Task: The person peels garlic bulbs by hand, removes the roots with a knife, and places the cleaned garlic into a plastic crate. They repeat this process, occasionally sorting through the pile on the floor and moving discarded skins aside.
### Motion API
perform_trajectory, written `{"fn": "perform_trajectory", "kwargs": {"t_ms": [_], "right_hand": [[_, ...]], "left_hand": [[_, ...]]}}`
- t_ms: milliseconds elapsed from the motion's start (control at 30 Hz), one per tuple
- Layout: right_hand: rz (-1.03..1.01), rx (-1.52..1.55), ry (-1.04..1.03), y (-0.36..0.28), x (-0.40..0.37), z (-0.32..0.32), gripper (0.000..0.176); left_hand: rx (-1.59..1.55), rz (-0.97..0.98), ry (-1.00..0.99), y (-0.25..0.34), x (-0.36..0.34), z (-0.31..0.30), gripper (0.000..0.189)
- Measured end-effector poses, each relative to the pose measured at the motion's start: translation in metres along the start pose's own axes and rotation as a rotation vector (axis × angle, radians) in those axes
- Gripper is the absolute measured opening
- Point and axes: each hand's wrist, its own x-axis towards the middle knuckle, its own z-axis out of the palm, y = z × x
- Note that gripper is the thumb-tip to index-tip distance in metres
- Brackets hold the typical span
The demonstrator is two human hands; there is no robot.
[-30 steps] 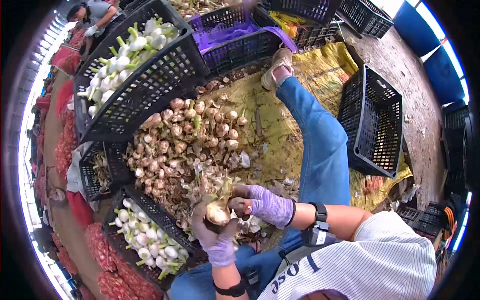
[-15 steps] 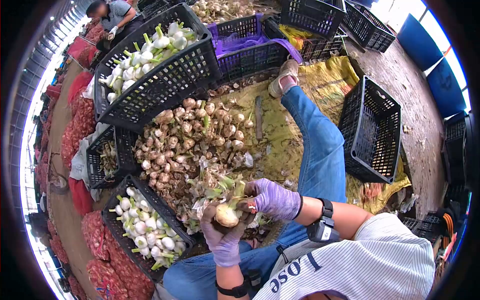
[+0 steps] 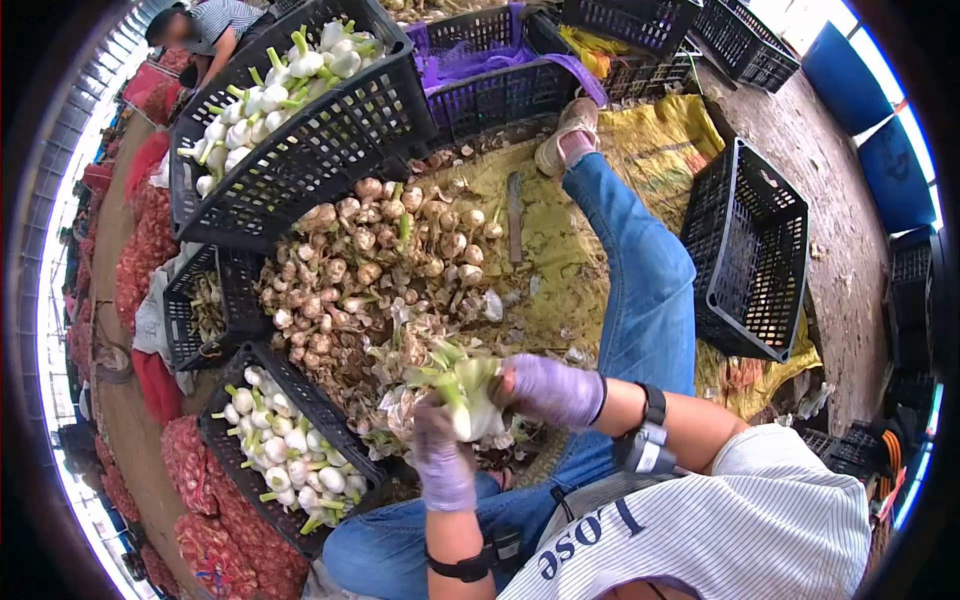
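In front of my lap, both gloved hands are closed around one garlic bulb [image 3: 463, 418], whose white body and pale green leaf layers are smeared by motion. My left hand [image 3: 443, 455], in a purple glove with dirty fingers, grips it from below and the left. From the right, my right hand [image 3: 548, 390], also gloved, pinches at the leafy upper part; its fingertips are partly hidden. Just beyond my hands lie torn garlic skins [image 3: 400, 405] and a pile of unpeeled, brownish garlic [image 3: 370, 250].
Cleaned white garlic fills a crate [image 3: 285, 510] at lower left and a larger crate [image 3: 310, 150] at upper left. A black crate [image 3: 755, 340] stands right of my outstretched leg on a yellow sheet [image 3: 570, 250]. Another person [image 3: 215, 30] crouches at far upper left; red net sacks [image 3: 240, 555] line that side.
The round, tan bulb now shows white, with loosened green and white layers spread above it. My hands have shifted slightly, the right one turning. The view has tilted a little.
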Motion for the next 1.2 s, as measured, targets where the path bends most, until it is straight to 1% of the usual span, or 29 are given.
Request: {"fn": "perform_trajectory", "kwargs": {"t_ms": [33, 67, 133, 167, 200, 233, 267, 333, 367, 400, 433, 467, 500, 533, 567, 600, 667, 733, 767, 800, 833, 867, 933, 967, 1033, 1067, 1100, 1133, 1200], "right_hand": [[0.139, 0.448, 0.016, -0.003, 0.000, 0.003, 0.044], [0.279, 0.896, 0.030, -0.004, 0.002, 0.005, 0.044], [0.282, 0.953, 0.058, 0.007, 0.007, 0.000, 0.047], [0.230, 0.916, -0.014, 0.021, 0.007, -0.011, 0.044], [0.180, 0.877, -0.084, 0.028, 0.007, -0.017, 0.041], [0.148, 0.693, -0.074, -0.002, 0.000, -0.008, 0.036], [0.082, 0.379, -0.096, -0.014, 0.000, -0.005, 0.039], [0.035, 0.244, -0.014, 0.002, 0.002, -0.002, 0.038], [0.160, 0.413, -0.052, 0.005, 0.005, -0.007, 0.033], [0.288, 0.583, -0.089, -0.001, 0.010, -0.011, 0.029], [0.225, 0.661, -0.072, -0.015, 0.011, -0.015, 0.020], [0.316, 1.013, 0.122, -0.031, 0.009, -0.010, 0.020], [0.232, 0.995, 0.061, -0.035, 0.014, -0.016, 0.022], [0.148, 0.977, 0.000, -0.039, 0.019, -0.022, 0.024], [0.079, 0.973, 0.182, -0.033, 0.025, -0.027, 0.028], [0.057, 0.866, 0.232, -0.046, 0.027, -0.031, 0.030], [-0.126, 0.677, 0.252, -0.025, 0.036, -0.043, 0.041], [0.006, -0.231, 0.299, -0.025, 0.025, -0.037, 0.057], [0.024, -0.125, 0.212, 0.004, 0.016, -0.040, 0.068], [0.143, -0.413, 0.175, 0.002, 0.012, -0.037, 0.062], [0.168, -0.451, 0.068, -0.003, 0.008, -0.035, 0.053], [0.146, -0.646, -0.009, 0.009, 0.006, -0.040, 0.046], [0.189, -0.488, -0.028, 0.019, 0.000, -0.039, 0.042], [0.214, -0.463, -0.040, 0.030, -0.002, -0.041, 0.041], [0.284, -0.466, -0.079, 0.030, 0.000, -0.043, 0.042], [0.298, -0.454, -0.069, 0.030, 0.001, -0.044, 0.042], [0.300, -0.481, -0.079, 0.028, 0.002, -0.045, 0.043], [0.304, -0.505, -0.090, 0.026, 0.004, -0.047, 0.043], [0.348, -0.481, -0.057, 0.022, 0.010, -0.054, 0.046]], "left_hand": [[-0.312, -0.138, 0.011, 0.009, 0.001, -0.002, 0.051], [-0.298, -0.128, -0.100, 0.018, 0.002, 0.000, 0.051], [-0.297, -0.080, 0.028, 0.012, 0.004, -0.001, 0.048], [-0.294, -0.082, 0.027, 0.010, 0.007, -0.005, 0.048], [0.007, 0.114, 0.004, 0.009, 0.010, -0.011, 0.046], [0.307, 0.308, -0.020, 0.010, 0.012, -0.013, 0.046], [0.307, 0.307, -0.021, 0.015, 0.010, -0.012, 0.046], [0.302, -0.049, 0.181, 0.033, 0.001, -0.006, 0.039], [0.382, 0.068, 0.150, 0.035, 0.006, -0.009, 0.027], [0.381, 0.069, 0.151, 0.036, 0.004, -0.012, 0.027], [0.250, 0.109, 0.076, 0.037, 0.000, -0.016, 0.024], [0.119, 0.148, 0.000, 0.038, -0.003, -0.020, 0.022], [0.201, 0.279, -0.049, 0.034, -0.001, -0.023, 0.019], [0.202, 0.279, -0.050, 0.031, -0.002, -0.025, 0.019], [-0.073, 0.285, -0.137, 0.029, -0.003, -0.024, 0.020], [-0.349, 0.287, -0.226, 0.029, -0.001, -0.023, 0.021], [-0.442, 0.280, -0.215, 0.016, 0.003, -0.033, 0.024], [-0.565, 0.267, -0.129, 0.015, 0.012, -0.030, 0.022], [-0.620, 0.178, -0.070, 0.025, 0.016, -0.019, 0.025], [-0.670, 0.105, -0.100, 0.022, 0.027, -0.028, 0.030], [-0.636, 0.078, 0.003, 0.021, 0.039, -0.033, 0.029], [-0.603, 0.049, 0.111, 0.024, 0.051, -0.035, 0.028], [-0.511, 0.020, 0.181, 0.067, 0.082, -0.015, 0.023], [-0.454, 0.189, 0.137, 0.093, 0.103, 0.000, 0.020], [-0.498, 0.451, 0.027, 0.146, 0.140, 0.010, 0.038], [-0.465, 0.524, -0.164, 0.164, 0.164, -0.004, 0.043], [-0.430, 0.609, -0.122, 0.175, 0.171, 0.005, 0.039], [-0.337, 0.651, -0.114, 0.173, 0.180, 0.007, 0.033], [-0.213, 0.522, 0.019, 0.146, 0.193, 0.008, 0.032]]}}
